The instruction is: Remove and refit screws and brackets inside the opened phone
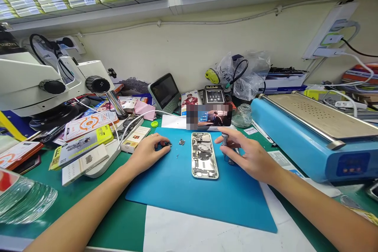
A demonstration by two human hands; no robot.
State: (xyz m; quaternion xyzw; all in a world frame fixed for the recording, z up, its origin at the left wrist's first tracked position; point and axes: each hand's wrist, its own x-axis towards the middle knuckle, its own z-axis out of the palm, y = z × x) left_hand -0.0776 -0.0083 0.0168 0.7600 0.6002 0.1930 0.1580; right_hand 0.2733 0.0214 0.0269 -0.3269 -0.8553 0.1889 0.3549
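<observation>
An opened phone housing [206, 167] with its inner parts bare lies on a blue work mat [183, 201]. To its left, my left hand [150, 149] rests on the mat, thumb and fingers closed on a small dark part [168, 144] too small to name. Between that hand and the phone sit a small phone component [181, 141] and some tiny bits [177, 156]. My right hand [251, 155], on the phone's other side, grips a grey screwdriver [225, 140] held roughly upright. Under its fingers another small metal tool [230, 161] shows in part.
Propped behind the mat is a phone playing video [217, 116], with a glass jar [242, 115] beside it. A blue heating machine [295, 138] fills the right side. Battery boxes [85, 145] and a microscope [59, 82] crowd the left, near a clear water container [26, 201].
</observation>
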